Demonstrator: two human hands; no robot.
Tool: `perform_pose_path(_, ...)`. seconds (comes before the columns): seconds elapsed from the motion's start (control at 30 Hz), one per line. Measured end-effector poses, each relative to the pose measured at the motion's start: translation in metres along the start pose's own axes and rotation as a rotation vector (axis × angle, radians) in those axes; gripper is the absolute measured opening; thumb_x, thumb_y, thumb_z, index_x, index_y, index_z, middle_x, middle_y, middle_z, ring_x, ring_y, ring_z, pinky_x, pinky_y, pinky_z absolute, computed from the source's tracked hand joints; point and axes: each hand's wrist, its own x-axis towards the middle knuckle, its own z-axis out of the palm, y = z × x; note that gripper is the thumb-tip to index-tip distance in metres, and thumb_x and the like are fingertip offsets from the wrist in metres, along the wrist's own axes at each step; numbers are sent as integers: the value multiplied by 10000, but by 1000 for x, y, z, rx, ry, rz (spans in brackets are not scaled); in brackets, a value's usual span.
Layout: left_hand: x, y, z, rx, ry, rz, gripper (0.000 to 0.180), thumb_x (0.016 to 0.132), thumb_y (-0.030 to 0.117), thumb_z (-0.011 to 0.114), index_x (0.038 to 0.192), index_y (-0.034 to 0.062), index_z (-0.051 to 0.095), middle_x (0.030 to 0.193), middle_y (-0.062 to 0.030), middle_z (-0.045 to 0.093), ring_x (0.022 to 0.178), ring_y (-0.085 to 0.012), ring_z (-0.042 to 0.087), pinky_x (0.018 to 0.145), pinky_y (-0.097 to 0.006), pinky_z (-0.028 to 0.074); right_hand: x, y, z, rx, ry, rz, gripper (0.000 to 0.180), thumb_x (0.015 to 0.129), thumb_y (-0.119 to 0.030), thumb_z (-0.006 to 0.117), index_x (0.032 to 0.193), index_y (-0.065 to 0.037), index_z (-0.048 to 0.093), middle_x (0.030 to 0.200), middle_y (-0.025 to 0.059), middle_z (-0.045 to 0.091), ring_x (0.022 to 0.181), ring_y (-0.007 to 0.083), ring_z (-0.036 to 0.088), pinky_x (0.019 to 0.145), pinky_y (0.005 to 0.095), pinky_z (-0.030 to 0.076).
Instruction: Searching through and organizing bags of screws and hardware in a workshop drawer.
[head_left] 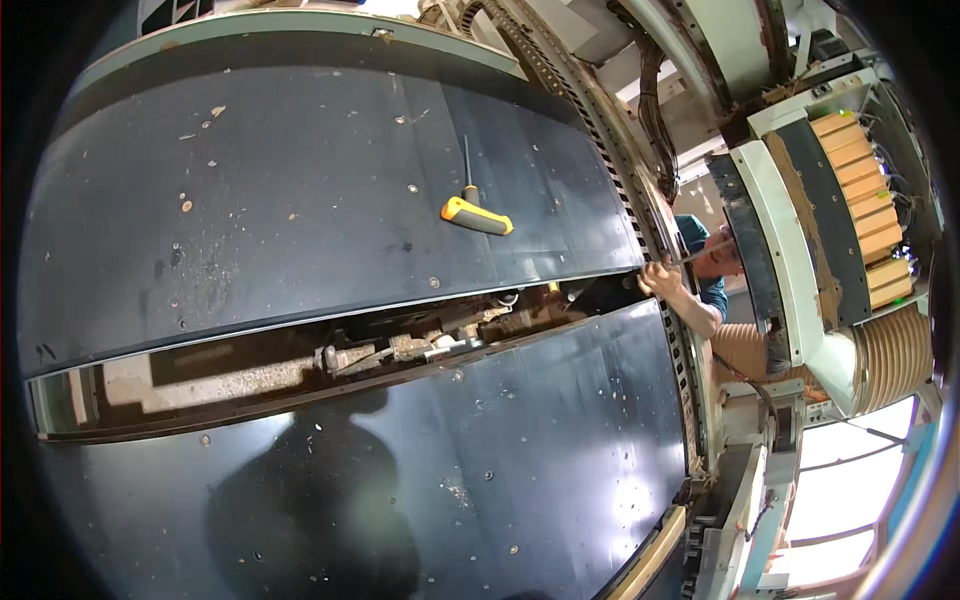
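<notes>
Neither my left hand nor my right hand comes into the head view. On the far dark panel [300, 200] lies a T-handle hex key [478, 216] with a yellow and grey grip. Its thin shaft points away from me. Between this panel and the near dark panel [560, 400] runs a long gap, and metal machine parts [400, 350] show inside it. At the gap's right end is another person's hand [662, 280], fingers bent at the panel edge; what it holds, if anything, I cannot make out.
A slotted metal rail [622, 180] borders the panels on the right. Behind it the other person leans in, in a teal sleeve [712, 295]. Farther right stand a machine head with a row of orange-tan blocks [868, 205] and a ribbed beige hose [893, 360]. My shadow falls on the near panel.
</notes>
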Motion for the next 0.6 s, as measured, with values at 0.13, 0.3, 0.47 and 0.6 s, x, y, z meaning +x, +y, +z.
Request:
perform_pose_path(0.13,-2,-2,8,-39,-2,9,426,958,142,633,581,95,439,572,-109,398,495,-307,442,480,-447,362,0,-1,-2,-9,-10,0,338,898,-151,718,619,-88,539,573,83,511,487,295,513,471,418,406)
perform_pose_path(0.3,0,-5,20,-84,5,40,424,955,144,635,582,96,439,573,-108,400,496,-305,443,481,-445,363,3,-4,-2,-41,-8,-8,324,889,-146,722,625,-91,542,582,88,511,495,299,514,476,423,408)
perform_pose_path(0.47,1,-12,20,-113,4,98,423,953,147,637,582,96,439,573,-106,402,497,-303,445,482,-442,363,-1,-5,-5,-28,-23,40,298,866,-128,725,630,-92,547,587,94,508,495,305,511,478,427,410)
perform_pose_path(0.6,8,-21,22,-139,9,154,422,951,148,638,582,97,440,574,-105,403,497,-302,446,483,-441,364,-1,2,-4,20,-76,57,248,821,-60,729,640,-85,562,583,94,502,484,300,506,466,424,407)
